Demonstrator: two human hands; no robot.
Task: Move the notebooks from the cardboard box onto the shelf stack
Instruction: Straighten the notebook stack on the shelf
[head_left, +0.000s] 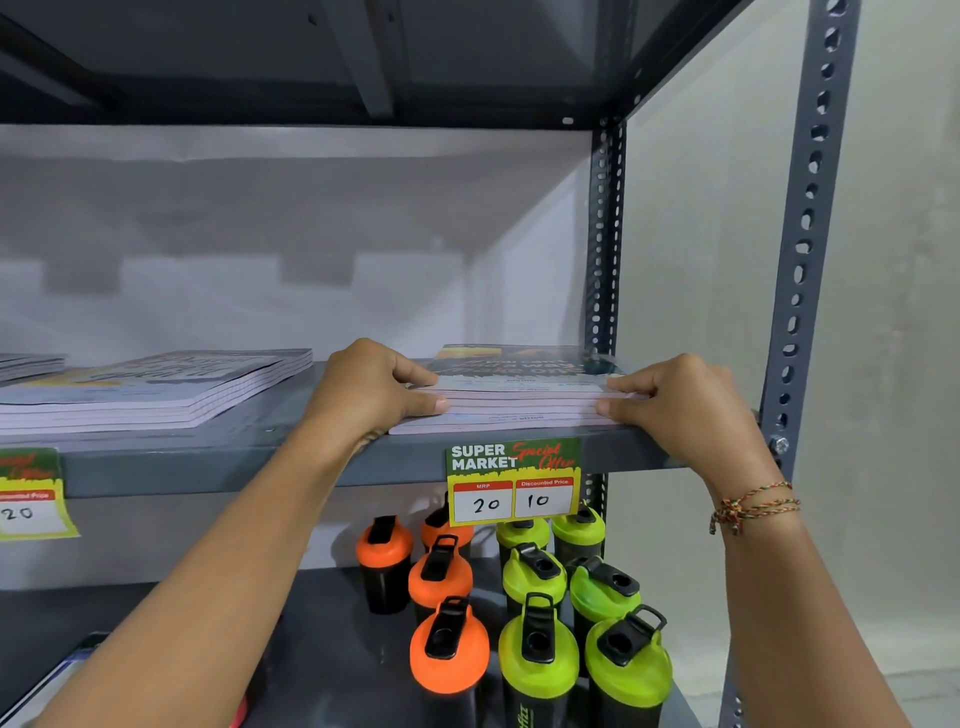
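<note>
A stack of notebooks (519, 397) with pale pink page edges and dark printed covers lies at the right end of the grey metal shelf (311, 467). My left hand (371, 387) grips the stack's left side, thumb on top and fingers against the edges. My right hand (680, 402) holds the right side the same way. A second notebook stack (161, 387) rests further left on the same shelf. The cardboard box is out of view.
A green price tag (513, 480) reading 20 and 10 hangs on the shelf lip, another tag (31, 493) at far left. Orange-lidded bottles (441, 582) and green-lidded bottles (571, 613) crowd the shelf below. A perforated upright post (808, 234) stands on the right.
</note>
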